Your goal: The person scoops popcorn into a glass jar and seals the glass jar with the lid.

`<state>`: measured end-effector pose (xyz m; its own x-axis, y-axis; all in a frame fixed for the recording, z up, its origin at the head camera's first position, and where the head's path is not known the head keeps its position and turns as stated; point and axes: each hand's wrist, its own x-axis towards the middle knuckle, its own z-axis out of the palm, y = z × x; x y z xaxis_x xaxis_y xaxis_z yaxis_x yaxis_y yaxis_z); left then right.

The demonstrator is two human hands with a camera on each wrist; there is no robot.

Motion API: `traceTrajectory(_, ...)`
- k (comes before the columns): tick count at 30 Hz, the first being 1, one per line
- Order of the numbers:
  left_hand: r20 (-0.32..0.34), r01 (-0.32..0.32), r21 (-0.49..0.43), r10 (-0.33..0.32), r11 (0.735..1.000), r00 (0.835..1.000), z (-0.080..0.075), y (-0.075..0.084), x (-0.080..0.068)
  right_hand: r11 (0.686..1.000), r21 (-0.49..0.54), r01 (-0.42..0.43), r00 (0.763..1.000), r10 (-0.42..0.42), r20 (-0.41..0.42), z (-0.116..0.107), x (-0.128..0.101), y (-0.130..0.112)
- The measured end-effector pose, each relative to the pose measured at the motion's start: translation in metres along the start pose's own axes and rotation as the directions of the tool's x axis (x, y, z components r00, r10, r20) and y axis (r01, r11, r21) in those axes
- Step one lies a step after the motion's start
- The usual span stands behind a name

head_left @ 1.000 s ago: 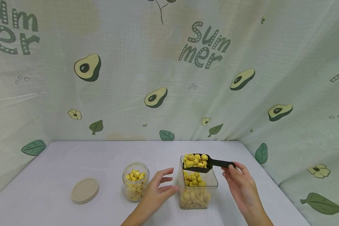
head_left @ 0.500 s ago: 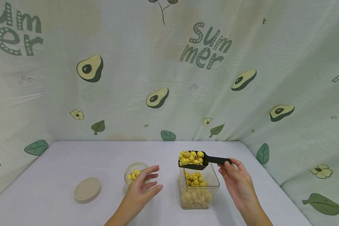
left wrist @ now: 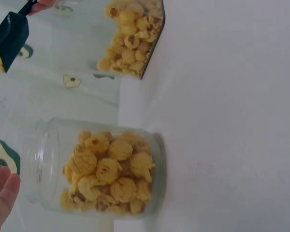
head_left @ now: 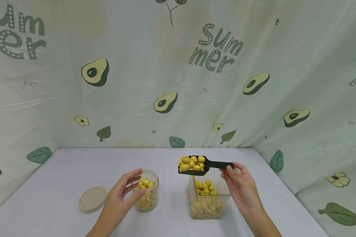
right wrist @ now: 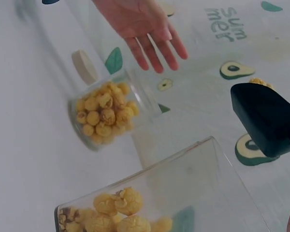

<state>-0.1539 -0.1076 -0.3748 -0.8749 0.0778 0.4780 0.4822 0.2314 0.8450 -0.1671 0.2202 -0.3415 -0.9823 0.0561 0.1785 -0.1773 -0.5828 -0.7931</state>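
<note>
My right hand (head_left: 238,184) pinches the handle of a black scoop (head_left: 206,165) heaped with yellow popcorn (head_left: 191,163). The scoop hangs above the left rim of a square clear tub (head_left: 209,199) partly filled with popcorn. My left hand (head_left: 123,192) reaches to the left side of a small round glass jar (head_left: 146,194) holding popcorn, its fingers spread and straight, just short of the glass. In the left wrist view the jar (left wrist: 94,166) fills the middle and the scoop (left wrist: 10,34) shows at the top left. The right wrist view shows the scoop (right wrist: 268,118), the jar (right wrist: 106,113) and the left hand (right wrist: 145,29).
A round beige lid (head_left: 92,199) lies flat on the white table (head_left: 62,171) to the left of the jar. A cloth backdrop printed with avocados (head_left: 166,102) closes in the back and both sides.
The scoop has risen out of the tub and moved left. My left hand has left the tub's side and moved left to the jar.
</note>
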Motion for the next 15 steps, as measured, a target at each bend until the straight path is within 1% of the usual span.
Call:
traceTrajectory(4,-0.023,-0.009,0.041,0.010,0.999,1.000,-0.009,-0.007,-0.003,1.000,-0.019,0.001,1.000,-0.001,0.009,0.008,0.002,0.002)
traceTrajectory(9,-0.047,-0.011,0.073,0.014,0.997,0.999,-0.015,-0.014,-0.004,0.999,-0.041,-0.005,1.000,0.006,0.020,0.016,0.005,0.006)
traceTrajectory(12,-0.049,0.021,0.096,-0.016,0.995,0.999,-0.018,-0.019,-0.004,0.998,-0.054,-0.007,1.000,0.009,0.029,0.020,0.007,0.009)
traceTrajectory(15,-0.042,0.068,0.111,-0.064,0.991,0.997,-0.020,-0.024,-0.003,0.997,-0.073,-0.012,0.999,0.015,0.037,0.024,0.009,0.012)
